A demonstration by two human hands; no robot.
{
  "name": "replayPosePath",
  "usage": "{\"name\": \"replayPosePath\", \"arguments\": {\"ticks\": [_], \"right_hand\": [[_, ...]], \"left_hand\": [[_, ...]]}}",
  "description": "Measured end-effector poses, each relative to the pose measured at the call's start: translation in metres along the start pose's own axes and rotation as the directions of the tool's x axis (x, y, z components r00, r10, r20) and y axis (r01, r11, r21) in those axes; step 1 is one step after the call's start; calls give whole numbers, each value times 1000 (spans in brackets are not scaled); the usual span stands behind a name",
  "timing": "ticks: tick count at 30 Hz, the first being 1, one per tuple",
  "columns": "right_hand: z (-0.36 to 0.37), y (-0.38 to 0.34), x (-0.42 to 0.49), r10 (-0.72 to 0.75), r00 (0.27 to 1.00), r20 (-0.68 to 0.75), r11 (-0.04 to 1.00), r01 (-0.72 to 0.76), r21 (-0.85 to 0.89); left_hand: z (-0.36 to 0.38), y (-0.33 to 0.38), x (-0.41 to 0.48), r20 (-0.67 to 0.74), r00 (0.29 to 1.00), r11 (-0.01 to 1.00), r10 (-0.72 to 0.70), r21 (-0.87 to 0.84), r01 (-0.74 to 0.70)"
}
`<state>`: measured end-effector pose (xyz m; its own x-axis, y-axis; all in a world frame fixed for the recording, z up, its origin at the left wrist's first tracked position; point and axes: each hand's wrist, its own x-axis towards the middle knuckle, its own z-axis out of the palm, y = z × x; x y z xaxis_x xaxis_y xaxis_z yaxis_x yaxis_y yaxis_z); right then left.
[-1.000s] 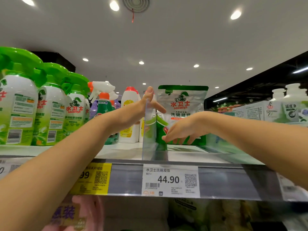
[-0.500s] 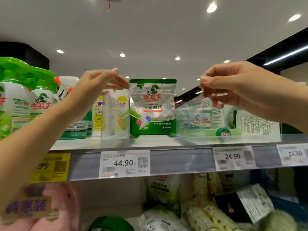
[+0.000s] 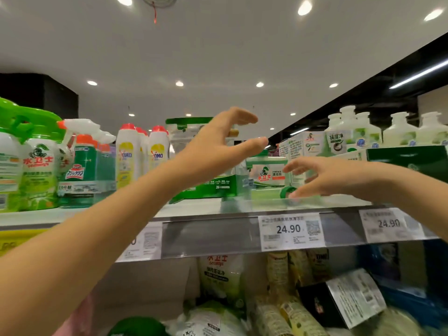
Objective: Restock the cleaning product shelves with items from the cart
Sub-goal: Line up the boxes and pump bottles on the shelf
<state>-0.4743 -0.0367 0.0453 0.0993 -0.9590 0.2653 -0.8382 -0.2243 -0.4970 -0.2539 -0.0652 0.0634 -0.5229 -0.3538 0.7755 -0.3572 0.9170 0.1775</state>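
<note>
The green pouch [image 3: 211, 187] stands upright on the top shelf [image 3: 211, 232], half hidden behind the left hand [image 3: 218, 144], which has gone from a pinch to a wide, empty spread. The right hand [image 3: 324, 175] has dropped low, fingers loose, empty, above the 24.90 tag [image 3: 289, 230].

White ceiling [image 3: 218, 49] with recessed spotlights [image 3: 304, 8]; dark bulkhead [image 3: 363, 93] at right.

Top shelf [image 3: 213, 235]: you have open air above every product, up to the ceiling. A bare strip runs along the front edge before the pouch [image 3: 208, 187].

Leftward you are blocked by red-capped bottles [image 3: 126, 156], then spray bottles [image 3: 38, 170].

Rightward a clear divider [image 3: 241, 197], blurred, stands beside the pouch. Past it the small box [image 3: 269, 174], green cap [image 3: 287, 191] and dark green carton [image 3: 407, 161] crowd the bay.
</note>
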Motion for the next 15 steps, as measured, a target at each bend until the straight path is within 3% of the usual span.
{"name": "replayPosePath", "arguments": {"ticks": [4,8,12,15], "right_hand": [[-17,2,7,46,992,119,997,-38,-64],[-13,13,16,42,985,169,968,2,-252],[-8,21,24,24,970,241,958,47,-282],[-8,22,27,-48,974,220,918,130,-376]], "left_hand": [[11,-16,21,209,977,992,-47,-109,71],[20,-35,20,115,993,993,7,-117,6],[18,-40,17,68,998,991,13,-135,-3],[23,-40,16,59,998,990,16,-140,-8]]}}
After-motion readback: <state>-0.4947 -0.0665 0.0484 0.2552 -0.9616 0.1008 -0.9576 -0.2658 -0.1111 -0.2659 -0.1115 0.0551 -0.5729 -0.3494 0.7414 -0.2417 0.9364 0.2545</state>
